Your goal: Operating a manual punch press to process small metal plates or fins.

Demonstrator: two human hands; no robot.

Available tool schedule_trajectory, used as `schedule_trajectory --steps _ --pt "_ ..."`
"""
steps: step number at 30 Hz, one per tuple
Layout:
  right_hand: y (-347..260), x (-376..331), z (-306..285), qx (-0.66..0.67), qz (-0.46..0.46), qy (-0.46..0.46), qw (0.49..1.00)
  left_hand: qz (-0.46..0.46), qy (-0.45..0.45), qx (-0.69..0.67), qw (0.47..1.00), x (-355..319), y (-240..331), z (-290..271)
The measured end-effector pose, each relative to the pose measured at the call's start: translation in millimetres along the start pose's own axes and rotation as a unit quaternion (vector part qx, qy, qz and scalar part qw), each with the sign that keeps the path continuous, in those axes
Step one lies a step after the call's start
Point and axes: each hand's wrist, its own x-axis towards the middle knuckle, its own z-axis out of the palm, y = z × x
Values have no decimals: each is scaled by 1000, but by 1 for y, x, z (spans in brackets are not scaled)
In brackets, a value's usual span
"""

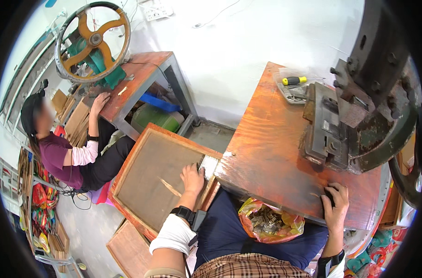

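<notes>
The left hand lies palm down over the tray, fingers loosely spread and bent, tips at the pale strips. These sit by the tray's right rim, just beside the table corner. The right hand rests at the table's front edge, fingers curled, thumb apart; whether they grasp something small I cannot tell. A broad stretch of tabletop separates the strips from the press.
</notes>
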Motion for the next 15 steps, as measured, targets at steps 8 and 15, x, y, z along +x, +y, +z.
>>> schedule_trajectory --steps 8,15 --pt "-6 1 4 -31 4 -1 1000 60 -150 -197 967 39 -22 -16" --pt "-6 1 5 -49 1 12 999 81 -136 -134 978 36 -9 -21"
